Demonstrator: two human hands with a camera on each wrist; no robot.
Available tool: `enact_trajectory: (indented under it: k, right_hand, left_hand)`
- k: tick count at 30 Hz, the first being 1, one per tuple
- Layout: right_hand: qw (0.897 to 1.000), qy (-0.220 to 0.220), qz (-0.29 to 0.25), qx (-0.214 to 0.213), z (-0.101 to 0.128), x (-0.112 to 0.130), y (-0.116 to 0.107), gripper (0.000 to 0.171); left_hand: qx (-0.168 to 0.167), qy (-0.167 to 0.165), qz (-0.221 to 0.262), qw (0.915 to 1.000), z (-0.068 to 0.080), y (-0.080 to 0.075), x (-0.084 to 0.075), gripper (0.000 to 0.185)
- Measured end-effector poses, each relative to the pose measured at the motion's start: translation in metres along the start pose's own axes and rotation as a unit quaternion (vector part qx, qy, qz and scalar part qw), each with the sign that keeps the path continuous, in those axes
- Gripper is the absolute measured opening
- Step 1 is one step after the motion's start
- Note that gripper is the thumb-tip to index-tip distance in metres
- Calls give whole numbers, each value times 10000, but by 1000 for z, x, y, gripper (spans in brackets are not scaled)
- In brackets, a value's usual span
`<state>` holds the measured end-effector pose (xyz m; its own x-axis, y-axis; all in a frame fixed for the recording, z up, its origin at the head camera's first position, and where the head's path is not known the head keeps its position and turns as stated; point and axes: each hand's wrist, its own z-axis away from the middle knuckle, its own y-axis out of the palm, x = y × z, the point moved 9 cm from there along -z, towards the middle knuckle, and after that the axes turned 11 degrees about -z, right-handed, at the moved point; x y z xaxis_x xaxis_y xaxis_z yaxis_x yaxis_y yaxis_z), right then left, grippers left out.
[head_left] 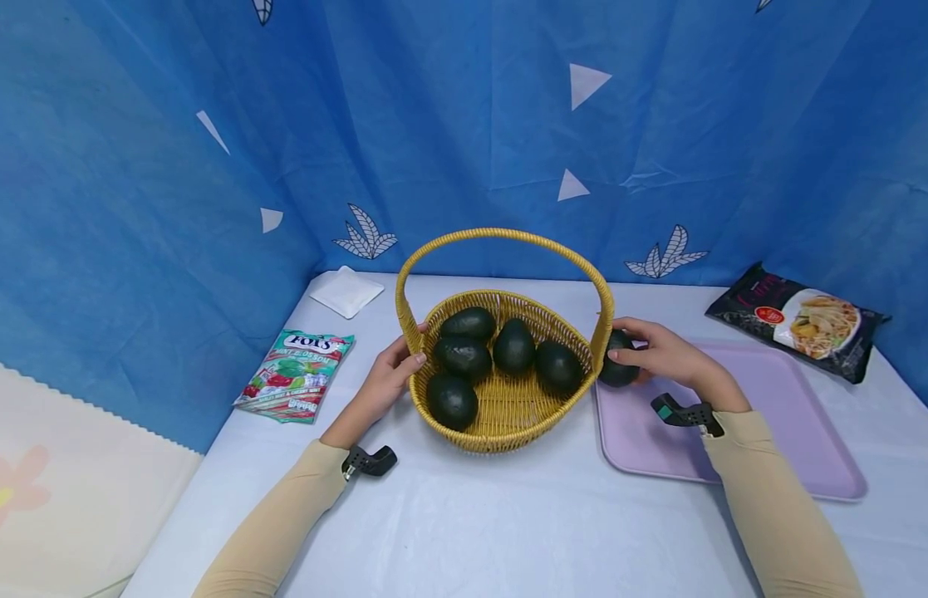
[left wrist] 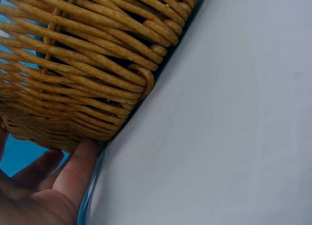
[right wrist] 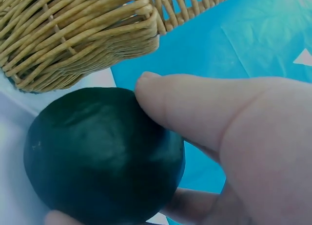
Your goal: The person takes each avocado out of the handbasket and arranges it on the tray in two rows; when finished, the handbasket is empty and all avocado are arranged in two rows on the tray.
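Note:
A yellow wicker basket (head_left: 501,436) with a tall arched handle stands mid-table, with several dark green avocados (head_left: 514,347) lying inside. My left hand (head_left: 392,374) holds the basket's left side by the foot of the handle. Close up in the left wrist view, the fingers (left wrist: 78,174) of that hand touch the outer weave. Just right of the basket, my right hand (head_left: 669,359) grips another avocado (right wrist: 102,152) between thumb and fingers. That avocado is outside the basket, at the upper left corner of a lilac tray (head_left: 792,415).
To the left lie a green candy bag (head_left: 295,378) and a small white packet (head_left: 347,291). A black noodle packet (head_left: 800,322) rests behind the tray at the right. A blue curtain (head_left: 464,124) hangs along the table's back edge.

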<state>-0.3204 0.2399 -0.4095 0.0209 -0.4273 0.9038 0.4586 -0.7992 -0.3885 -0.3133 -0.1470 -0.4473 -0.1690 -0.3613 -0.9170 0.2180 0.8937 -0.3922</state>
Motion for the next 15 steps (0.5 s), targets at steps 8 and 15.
enact_trajectory:
  k: [8,15]
  right_hand:
    - [9993,22,298,-243,-2,-1,-2,65]
    - [9990,122,284,-325,-1,-4,-5,67]
  left_hand:
    - [-10,31,10,10000,1,-1,-2,54]
    - [7,-50,49,10000,2,0,-1,55]
